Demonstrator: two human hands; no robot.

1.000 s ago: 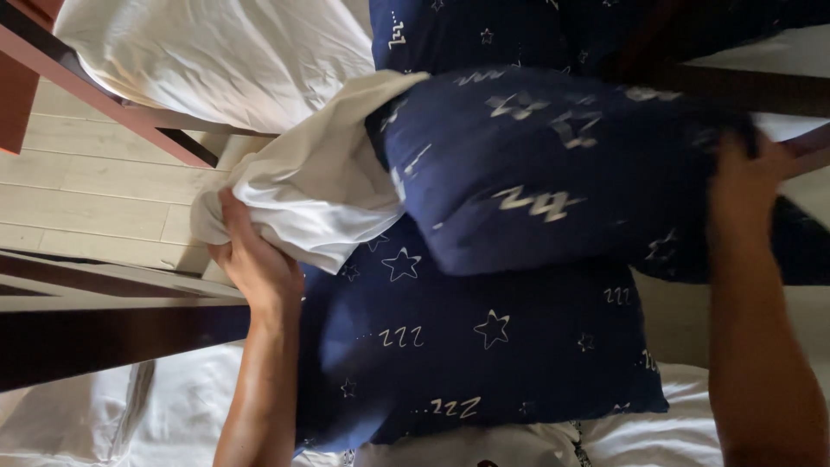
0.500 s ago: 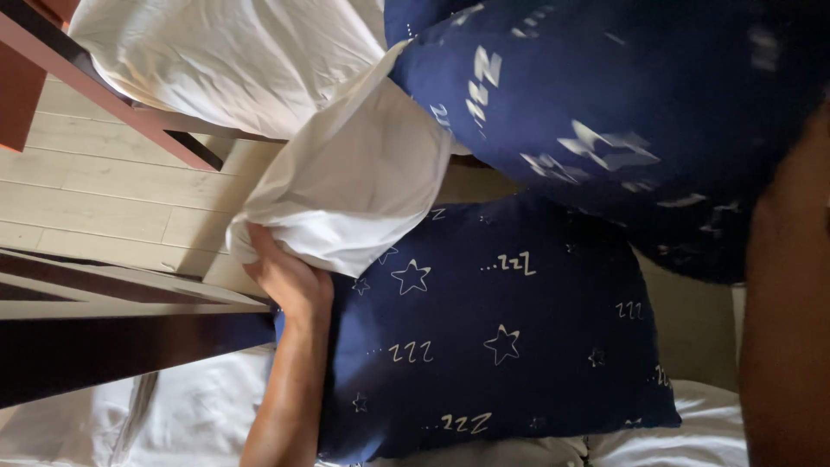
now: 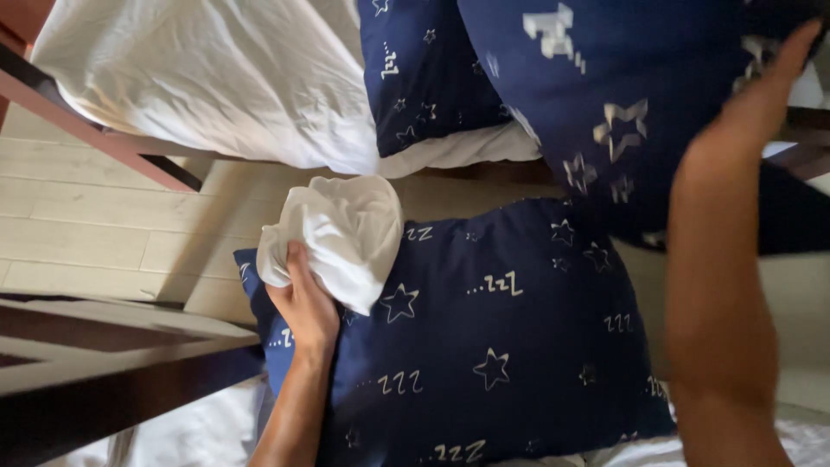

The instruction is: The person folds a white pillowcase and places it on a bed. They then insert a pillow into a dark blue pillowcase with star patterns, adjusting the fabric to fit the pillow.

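Bed with navy pillow (image 3: 484, 337), left hand (image 3: 304, 304) fingers clenching white cloth (image 3: 333, 235), right hand (image 3: 750, 112) grasping raised pillow (image 3: 622, 95)

left hand (image 3: 304, 304) with bunched cloth (image 3: 335, 235) on lower pillow (image 3: 493, 346), right hand (image 3: 750, 112) on raised pillow (image 3: 605, 95) above

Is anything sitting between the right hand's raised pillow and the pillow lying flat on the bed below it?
Partly. The left hand holds a bunched white cloth over the upper left corner of the flat navy star pillow. The rest of that pillow's top shows bare beneath the raised navy pillow held by the right hand.
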